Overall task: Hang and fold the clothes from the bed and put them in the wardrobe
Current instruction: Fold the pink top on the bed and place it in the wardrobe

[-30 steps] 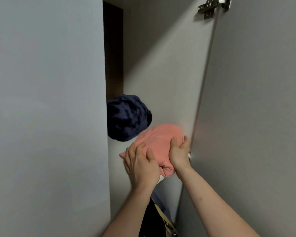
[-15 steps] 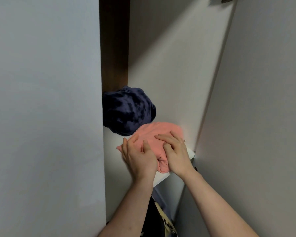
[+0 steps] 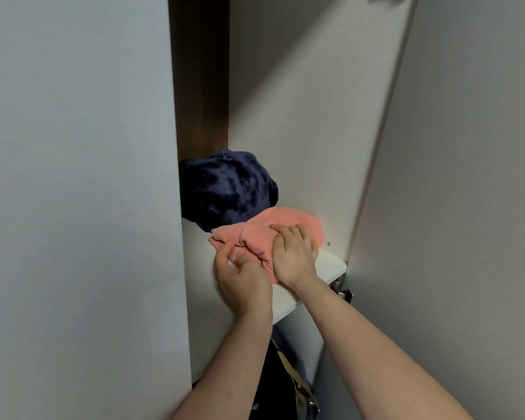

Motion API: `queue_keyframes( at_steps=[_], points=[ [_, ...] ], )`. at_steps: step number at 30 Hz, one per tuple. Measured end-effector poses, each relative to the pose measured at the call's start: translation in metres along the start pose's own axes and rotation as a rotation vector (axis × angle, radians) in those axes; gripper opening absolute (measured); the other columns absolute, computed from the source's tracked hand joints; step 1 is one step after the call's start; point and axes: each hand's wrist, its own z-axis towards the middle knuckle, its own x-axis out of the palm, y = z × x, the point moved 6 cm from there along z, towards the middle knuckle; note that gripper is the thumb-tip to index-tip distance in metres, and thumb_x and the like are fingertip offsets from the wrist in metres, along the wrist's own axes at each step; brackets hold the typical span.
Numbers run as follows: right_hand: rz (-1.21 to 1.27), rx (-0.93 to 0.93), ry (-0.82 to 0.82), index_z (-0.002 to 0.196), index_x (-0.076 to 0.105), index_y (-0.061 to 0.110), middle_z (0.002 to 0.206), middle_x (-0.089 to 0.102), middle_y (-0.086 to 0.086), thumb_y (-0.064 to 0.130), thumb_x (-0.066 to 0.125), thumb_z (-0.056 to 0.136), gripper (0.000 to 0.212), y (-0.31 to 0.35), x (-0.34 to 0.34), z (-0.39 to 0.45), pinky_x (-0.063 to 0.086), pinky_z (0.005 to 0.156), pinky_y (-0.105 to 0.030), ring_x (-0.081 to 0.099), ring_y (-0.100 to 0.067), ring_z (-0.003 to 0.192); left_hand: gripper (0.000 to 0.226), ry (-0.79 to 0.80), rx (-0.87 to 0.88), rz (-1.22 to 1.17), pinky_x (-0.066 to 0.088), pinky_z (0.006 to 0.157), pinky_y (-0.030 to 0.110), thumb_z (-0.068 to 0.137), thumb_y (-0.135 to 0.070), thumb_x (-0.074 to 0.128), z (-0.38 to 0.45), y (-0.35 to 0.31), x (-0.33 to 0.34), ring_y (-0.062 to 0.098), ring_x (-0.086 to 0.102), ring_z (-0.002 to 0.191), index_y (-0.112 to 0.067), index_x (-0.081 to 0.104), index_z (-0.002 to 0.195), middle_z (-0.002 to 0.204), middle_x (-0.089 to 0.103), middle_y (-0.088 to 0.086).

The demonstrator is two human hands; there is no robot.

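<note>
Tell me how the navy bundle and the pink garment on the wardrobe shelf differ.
The navy bundle is dark and mottled; the pink garment is plain salmon. The navy bundle is a tall rounded lump; the pink garment lies lower and flatter. No hand touches the navy bundle, while the left hand pinches the pink garment's front edge and the right hand presses on it. Both sit on the same white shelf, touching.
</note>
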Motion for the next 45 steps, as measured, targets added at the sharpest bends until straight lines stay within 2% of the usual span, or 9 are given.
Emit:
queue_keyframes(
  at_steps=[6, 11, 14, 18, 28, 32, 36, 42, 45],
  points=[
    [0.240, 0.003, 0.181, 0.158, 0.040, 0.030, 0.168, 0.029, 0.011, 0.031, 0.037, 0.113, 0.046, -0.007, -0.016, -0.020, 0.004, 0.130, -0.042, 0.003, -0.017, 0.160, 0.031, 0.072, -0.029, -0.004, 0.052, 0.101, 0.036, 0.102, -0.016, 0.050, -0.008, -0.007, -0.002, 0.016, 0.063, 0.112, -0.036, 0.066, 0.118, 0.127, 0.065, -0.006],
    [0.661, 0.077, 0.114, 0.148, 0.051, 0.038, 0.151, 0.050, 0.023, 0.017, 0.049, 0.108, 0.045, -0.010, -0.062, -0.066, 0.033, 0.114, -0.013, 0.042, 0.018, 0.134, 0.036, 0.248, -0.057, -0.027, 0.046, 0.084, 0.018, 0.101, -0.008, 0.055, -0.021, -0.012, 0.004, 0.005, 0.062, 0.100, -0.031, 0.064, 0.127, 0.125, 0.064, -0.007],
    [0.595, 0.084, -0.002, 0.142, 0.056, 0.043, 0.151, 0.051, 0.023, 0.018, 0.052, 0.106, 0.044, -0.020, -0.088, -0.101, 0.036, 0.113, -0.018, 0.043, 0.015, 0.134, 0.038, 0.373, 0.010, 0.003, 0.042, 0.094, 0.022, 0.101, -0.008, 0.054, -0.036, -0.020, -0.001, -0.001, 0.059, 0.110, -0.035, 0.061, 0.127, 0.127, 0.061, -0.011],
    [0.529, 0.098, -0.067, 0.134, 0.060, 0.043, 0.146, 0.052, 0.027, 0.014, 0.062, 0.102, 0.044, -0.034, -0.114, -0.149, 0.038, 0.091, 0.002, 0.042, 0.030, 0.120, 0.041, 0.530, 0.159, 0.076, 0.038, 0.114, 0.030, 0.099, -0.007, 0.057, -0.056, -0.032, -0.012, 0.000, 0.049, 0.131, -0.039, 0.061, 0.124, 0.140, 0.052, -0.015],
    [0.362, 0.306, -0.239, 0.133, 0.061, 0.043, 0.138, 0.058, 0.027, 0.017, 0.068, 0.100, 0.043, -0.047, -0.155, -0.276, 0.047, 0.108, -0.022, 0.049, 0.011, 0.131, 0.039, 1.019, 0.324, 0.238, 0.029, 0.122, 0.030, 0.097, -0.008, 0.062, -0.134, -0.023, -0.020, -0.001, 0.038, 0.142, -0.034, 0.059, 0.126, 0.151, 0.045, -0.013],
    [0.286, 0.429, -0.362, 0.131, 0.063, 0.043, 0.134, 0.059, 0.029, 0.015, 0.069, 0.098, 0.043, -0.046, -0.167, -0.344, 0.048, 0.104, -0.023, 0.053, 0.006, 0.129, 0.040, 1.135, 0.457, 0.272, 0.020, 0.112, 0.003, 0.095, -0.008, 0.066, -0.162, -0.010, -0.024, -0.003, 0.038, 0.139, -0.025, 0.059, 0.131, 0.150, 0.046, -0.011],
    [0.249, 0.574, -0.418, 0.132, 0.063, 0.044, 0.136, 0.061, 0.027, 0.015, 0.066, 0.101, 0.043, -0.042, -0.165, -0.417, 0.049, 0.101, -0.021, 0.054, 0.008, 0.129, 0.039, 1.280, 0.400, 0.274, 0.027, 0.117, 0.019, 0.095, -0.010, 0.066, -0.198, 0.017, -0.043, 0.005, 0.041, 0.140, -0.023, 0.060, 0.131, 0.148, 0.047, -0.008],
    [0.159, 0.788, -0.504, 0.135, 0.058, 0.047, 0.137, 0.056, 0.030, 0.020, 0.066, 0.101, 0.044, -0.013, -0.159, -0.547, 0.049, 0.106, -0.026, 0.049, 0.011, 0.130, 0.036, 1.641, 0.381, 0.323, 0.026, 0.112, 0.015, 0.097, -0.012, 0.065, -0.273, 0.041, -0.118, 0.005, 0.043, 0.138, -0.025, 0.060, 0.130, 0.147, 0.048, -0.011],
    [0.112, 0.870, -0.593, 0.136, 0.055, 0.053, 0.141, 0.053, 0.030, 0.025, 0.066, 0.101, 0.046, 0.008, -0.168, -0.613, 0.047, 0.109, -0.026, 0.047, 0.012, 0.131, 0.035, 1.812, 0.404, 0.322, 0.031, 0.105, 0.009, 0.098, -0.016, 0.063, -0.311, 0.034, -0.152, -0.015, 0.045, 0.122, -0.033, 0.058, 0.128, 0.146, 0.047, -0.017]
  ],
)
